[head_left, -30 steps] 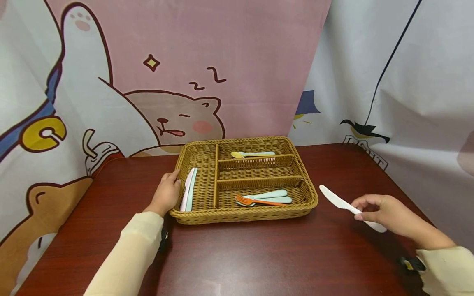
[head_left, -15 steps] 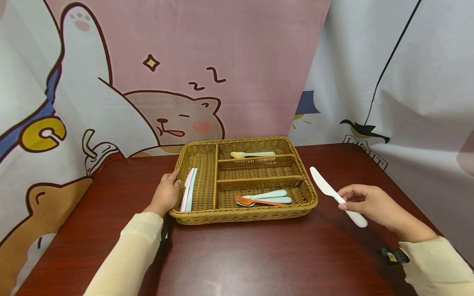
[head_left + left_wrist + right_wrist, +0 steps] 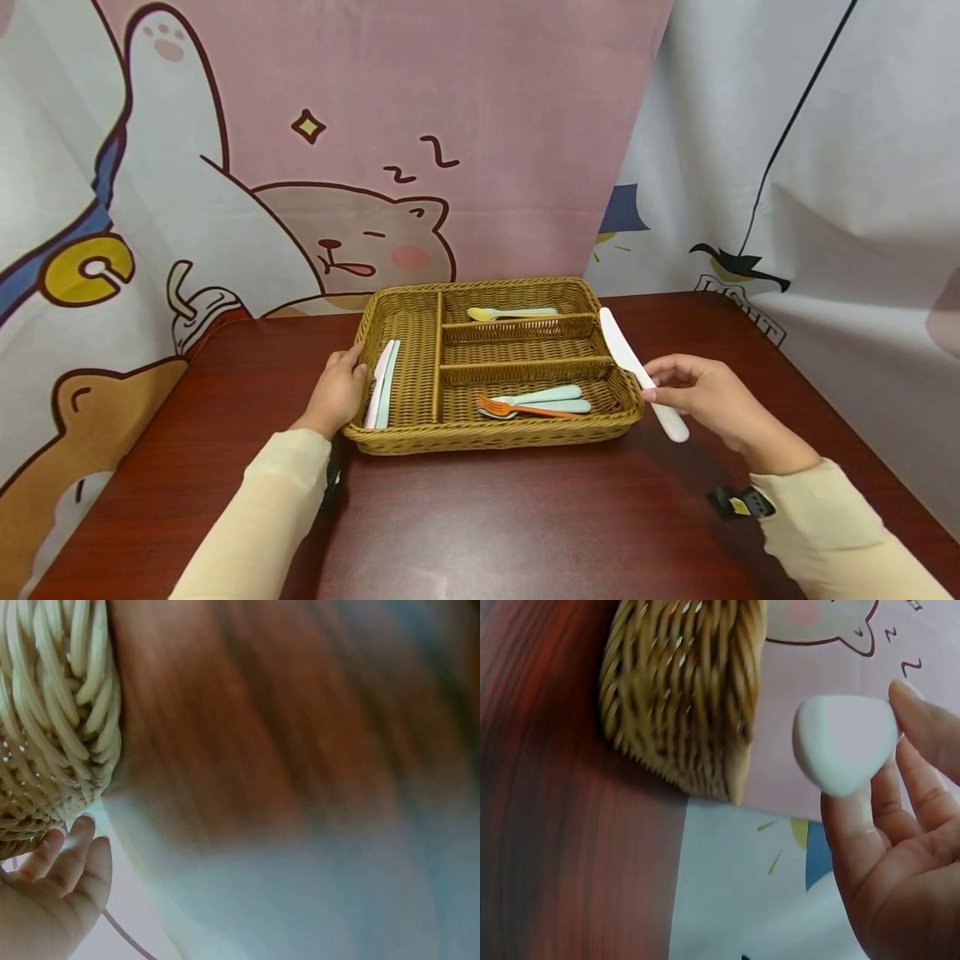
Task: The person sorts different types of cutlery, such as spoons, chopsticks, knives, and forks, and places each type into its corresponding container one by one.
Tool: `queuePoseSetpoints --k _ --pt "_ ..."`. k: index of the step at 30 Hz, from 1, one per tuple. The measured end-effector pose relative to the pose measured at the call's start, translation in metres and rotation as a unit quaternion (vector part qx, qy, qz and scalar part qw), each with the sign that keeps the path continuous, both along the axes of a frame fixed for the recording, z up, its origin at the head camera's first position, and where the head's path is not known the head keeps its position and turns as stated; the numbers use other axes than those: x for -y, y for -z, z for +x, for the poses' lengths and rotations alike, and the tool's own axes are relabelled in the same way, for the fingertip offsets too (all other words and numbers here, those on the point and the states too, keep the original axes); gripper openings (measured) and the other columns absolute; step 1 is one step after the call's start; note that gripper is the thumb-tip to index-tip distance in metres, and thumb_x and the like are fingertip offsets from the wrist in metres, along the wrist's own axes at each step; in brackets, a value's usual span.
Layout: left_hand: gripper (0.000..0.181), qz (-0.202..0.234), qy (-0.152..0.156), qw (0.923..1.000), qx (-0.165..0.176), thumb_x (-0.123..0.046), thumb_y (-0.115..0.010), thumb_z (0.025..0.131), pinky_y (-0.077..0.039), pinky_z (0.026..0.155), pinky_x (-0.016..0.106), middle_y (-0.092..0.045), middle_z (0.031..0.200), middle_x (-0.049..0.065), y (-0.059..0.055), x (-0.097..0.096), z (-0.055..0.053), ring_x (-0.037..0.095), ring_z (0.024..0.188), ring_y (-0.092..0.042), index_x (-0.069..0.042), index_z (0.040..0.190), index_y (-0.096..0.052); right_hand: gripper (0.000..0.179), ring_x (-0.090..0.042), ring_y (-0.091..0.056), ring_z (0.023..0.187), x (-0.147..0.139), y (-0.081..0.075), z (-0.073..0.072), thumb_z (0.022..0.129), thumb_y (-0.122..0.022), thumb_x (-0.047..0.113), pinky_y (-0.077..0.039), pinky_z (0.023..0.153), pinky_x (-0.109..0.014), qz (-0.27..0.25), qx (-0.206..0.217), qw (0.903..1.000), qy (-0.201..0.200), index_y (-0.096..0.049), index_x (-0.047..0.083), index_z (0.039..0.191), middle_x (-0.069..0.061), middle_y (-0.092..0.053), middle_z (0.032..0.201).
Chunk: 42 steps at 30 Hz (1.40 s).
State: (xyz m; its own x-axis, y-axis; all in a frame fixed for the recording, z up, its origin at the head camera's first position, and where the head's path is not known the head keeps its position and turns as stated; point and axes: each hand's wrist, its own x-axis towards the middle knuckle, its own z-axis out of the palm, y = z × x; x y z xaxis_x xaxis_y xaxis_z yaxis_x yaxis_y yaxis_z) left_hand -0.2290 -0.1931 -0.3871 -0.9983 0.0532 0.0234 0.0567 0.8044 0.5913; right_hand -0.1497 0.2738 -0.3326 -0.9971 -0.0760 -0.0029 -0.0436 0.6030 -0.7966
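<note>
A white plastic table knife [image 3: 624, 352] is pinched by my right hand [image 3: 712, 404] between thumb and fingers. Its blade points up and to the left, overlapping the right rim of a woven cutlery basket [image 3: 487, 438] in the head view. The right wrist view looks onto the knife's rounded handle end [image 3: 844, 742]. My left hand [image 3: 335, 396] holds the basket's left rim, its fingers [image 3: 75, 862] along the outer wall. Inside the left compartment lie a pink knife [image 3: 378, 387] and a pale green knife [image 3: 389, 387].
The front right compartment holds an orange fork [image 3: 525, 407] and pale green cutlery [image 3: 551, 393]. A yellow spoon [image 3: 482, 314] lies with a pale green piece in the back compartment. The dark red table [image 3: 510, 517] ends against a printed cloth backdrop [image 3: 525, 150].
My right hand has moved left with the white knife, from the table's right side to the basket's right rim. The left hand and basket have stayed put.
</note>
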Motion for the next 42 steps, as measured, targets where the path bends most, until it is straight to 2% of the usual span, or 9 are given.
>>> queuePoseSetpoints --k 4,11,15,22,30,37,42 --pt "0.049 -0.003 0.001 0.9999 -0.014 -0.014 -0.034 0.104 -0.033 0.107 0.054 -0.037 0.137 0.029 -0.002 -0.002 0.003 0.044 0.127 -0.042 0.000 0.151 -0.029 0.038 -0.013 -0.058 0.074 0.011 -0.002 -0.003 0.085 -0.075 0.014 -0.052 0.059 -0.030 -0.027 0.003 0.9996 0.004 -0.062 -0.004 0.115 -0.009 -0.063 0.091" --pt "0.050 -0.005 -0.003 1.0000 0.007 -0.015 -0.033 0.105 -0.030 0.110 0.053 -0.033 0.142 0.029 0.000 -0.001 0.000 0.044 0.131 -0.038 -0.001 0.152 -0.025 0.039 -0.010 -0.059 0.074 0.034 -0.006 -0.008 0.086 -0.073 0.010 -0.052 0.059 -0.030 -0.105 0.002 0.9944 -0.009 -0.059 -0.010 0.116 0.002 -0.063 0.086" --pt "0.050 -0.009 -0.004 0.9999 0.012 -0.015 -0.033 0.105 -0.030 0.110 0.053 -0.032 0.143 0.029 0.001 0.000 -0.001 0.043 0.132 -0.038 -0.001 0.153 -0.024 0.038 -0.010 -0.058 0.071 0.050 -0.011 -0.013 0.085 -0.073 0.008 -0.052 0.057 -0.028 -0.142 0.016 0.9897 -0.013 -0.058 -0.010 0.116 0.002 -0.061 0.084" --pt "0.050 -0.007 -0.003 0.9999 0.013 -0.015 -0.032 0.105 -0.029 0.110 0.054 -0.032 0.144 0.029 0.002 0.001 -0.003 0.044 0.132 -0.037 -0.001 0.153 -0.023 0.039 -0.009 -0.060 0.075 0.077 -0.016 -0.023 0.087 -0.071 0.007 -0.053 0.062 -0.028 -0.179 0.033 0.9832 -0.011 -0.056 -0.010 0.119 0.002 -0.061 0.086" --pt "0.050 -0.010 -0.003 0.9999 0.009 -0.015 -0.032 0.105 -0.030 0.110 0.054 -0.033 0.142 0.029 0.002 0.002 -0.003 0.044 0.131 -0.038 -0.001 0.153 -0.024 0.036 -0.009 -0.060 0.075 0.111 -0.017 -0.034 0.088 -0.069 0.003 -0.053 0.064 -0.028 -0.238 0.044 0.9701 -0.018 -0.057 -0.010 0.119 0.003 -0.061 0.084" --pt "0.050 -0.008 -0.005 0.9999 0.007 -0.015 -0.033 0.105 -0.030 0.110 0.053 -0.033 0.142 0.028 0.004 0.002 -0.004 0.043 0.131 -0.039 -0.001 0.153 -0.024 0.033 -0.010 -0.060 0.073 0.142 -0.016 -0.044 0.089 -0.067 0.002 -0.053 0.061 -0.027 -0.276 0.074 0.9582 -0.004 -0.058 -0.005 0.120 0.002 -0.061 0.087" --pt "0.050 -0.007 -0.006 0.9999 0.008 -0.016 -0.032 0.105 -0.030 0.110 0.053 -0.033 0.142 0.028 0.003 0.001 -0.003 0.043 0.131 -0.039 -0.001 0.153 -0.024 0.032 -0.011 -0.059 0.074 0.161 -0.019 -0.049 0.090 -0.066 0.001 -0.052 0.061 -0.026 -0.305 0.091 0.9480 -0.009 -0.058 -0.004 0.121 0.000 -0.061 0.089"
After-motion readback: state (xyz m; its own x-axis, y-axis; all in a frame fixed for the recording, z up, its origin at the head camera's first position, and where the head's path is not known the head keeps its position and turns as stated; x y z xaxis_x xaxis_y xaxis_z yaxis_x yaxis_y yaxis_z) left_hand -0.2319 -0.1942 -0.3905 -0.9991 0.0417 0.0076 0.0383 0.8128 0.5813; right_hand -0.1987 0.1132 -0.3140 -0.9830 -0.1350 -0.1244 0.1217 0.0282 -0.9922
